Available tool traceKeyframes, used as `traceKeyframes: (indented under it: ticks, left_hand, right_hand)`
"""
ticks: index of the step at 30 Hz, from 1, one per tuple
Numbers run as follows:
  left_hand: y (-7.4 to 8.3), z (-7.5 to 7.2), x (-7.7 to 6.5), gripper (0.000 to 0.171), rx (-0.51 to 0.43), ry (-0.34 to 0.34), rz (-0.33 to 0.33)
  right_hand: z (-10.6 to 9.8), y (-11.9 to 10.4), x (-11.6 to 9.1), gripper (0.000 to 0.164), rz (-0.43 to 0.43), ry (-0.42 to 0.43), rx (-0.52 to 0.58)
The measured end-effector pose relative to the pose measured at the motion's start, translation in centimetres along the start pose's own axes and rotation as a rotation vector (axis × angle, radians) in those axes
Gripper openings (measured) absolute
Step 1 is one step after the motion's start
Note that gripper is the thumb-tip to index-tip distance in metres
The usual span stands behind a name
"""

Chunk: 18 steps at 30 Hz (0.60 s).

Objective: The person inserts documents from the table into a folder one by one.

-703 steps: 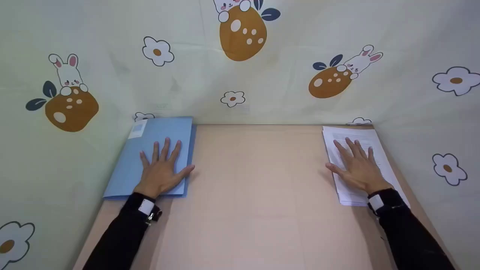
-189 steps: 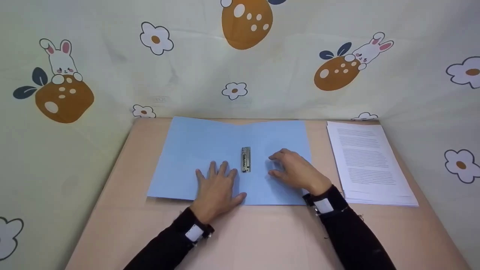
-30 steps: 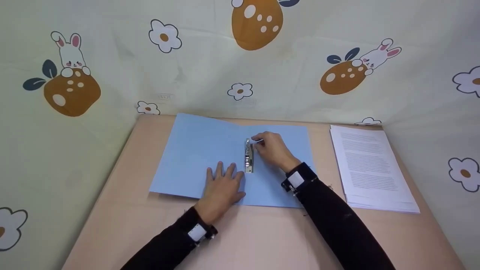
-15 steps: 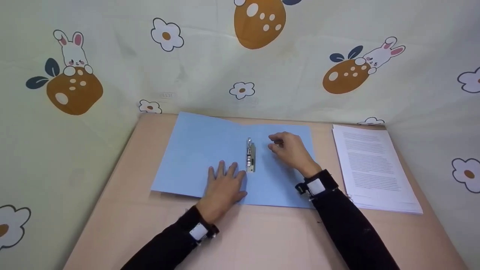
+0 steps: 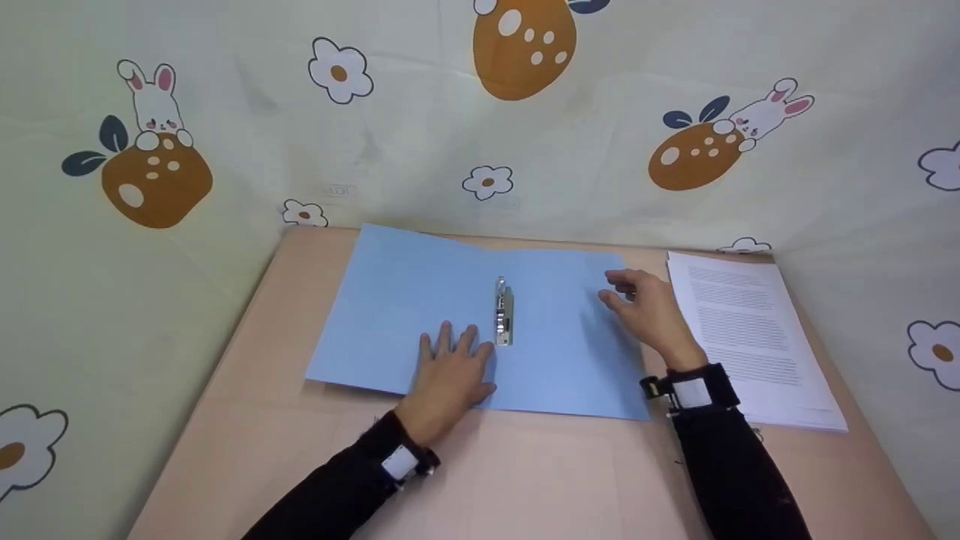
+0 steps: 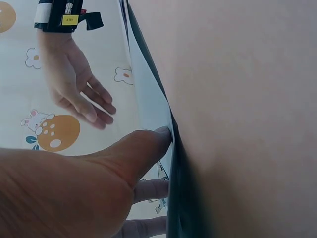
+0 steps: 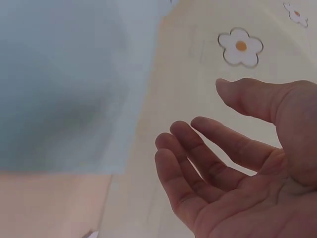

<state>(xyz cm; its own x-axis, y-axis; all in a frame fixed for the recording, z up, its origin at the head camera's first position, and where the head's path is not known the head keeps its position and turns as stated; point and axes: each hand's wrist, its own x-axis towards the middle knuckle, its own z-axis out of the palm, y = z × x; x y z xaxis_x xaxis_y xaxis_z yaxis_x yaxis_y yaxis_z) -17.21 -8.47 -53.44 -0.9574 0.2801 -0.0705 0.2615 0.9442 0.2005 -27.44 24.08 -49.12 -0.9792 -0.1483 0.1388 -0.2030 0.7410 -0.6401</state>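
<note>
A blue file folder (image 5: 405, 300) lies spread wide on the table, with a metal clip (image 5: 504, 315) on its inside near the fold. The clip's lever stands raised. My left hand (image 5: 448, 382) rests flat on the folder's lower middle, fingers spread, just below the clip. In the left wrist view its thumb (image 6: 153, 141) lies at the folder's edge. Over the folder's right edge hovers my right hand (image 5: 649, 311), holding nothing, its fingers loosely bent and apart from the thumb, as the right wrist view also shows. To its right lies a stack of printed paper (image 5: 750, 337), partly covered by the wrist.
Behind the pale wooden table (image 5: 525, 480) hangs a cloth wall (image 5: 405, 150) printed with rabbits and flowers. It also closes in the left and right sides. The folder's lower left corner sits slightly raised off the table.
My right hand has let go of the clip's lever and moved right, across the folder to its right edge. The left hand stays in place. Much earlier the folder lay closed at left.
</note>
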Motion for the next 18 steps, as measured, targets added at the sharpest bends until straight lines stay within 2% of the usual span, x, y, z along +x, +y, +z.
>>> traceKeyframes:
  ticks: [7,12,18]
  left_hand:
    - [-0.1,0.1,-0.1,0.068,0.011,-0.006,0.001]
    - [-0.1,0.2,0.0,0.067,0.016,-0.01,-0.004]
    - [-0.1,0.2,0.0,0.066,0.036,-0.002,-0.003]
  right_hand:
    - [-2.8,3.4,-1.1,0.052,0.076,0.047,-0.038]
    - [-4.4,6.3,-1.7,0.058,0.122,0.034,-0.098]
    - [-6.3,8.6,-2.3,0.067,0.199,-0.001,-0.157]
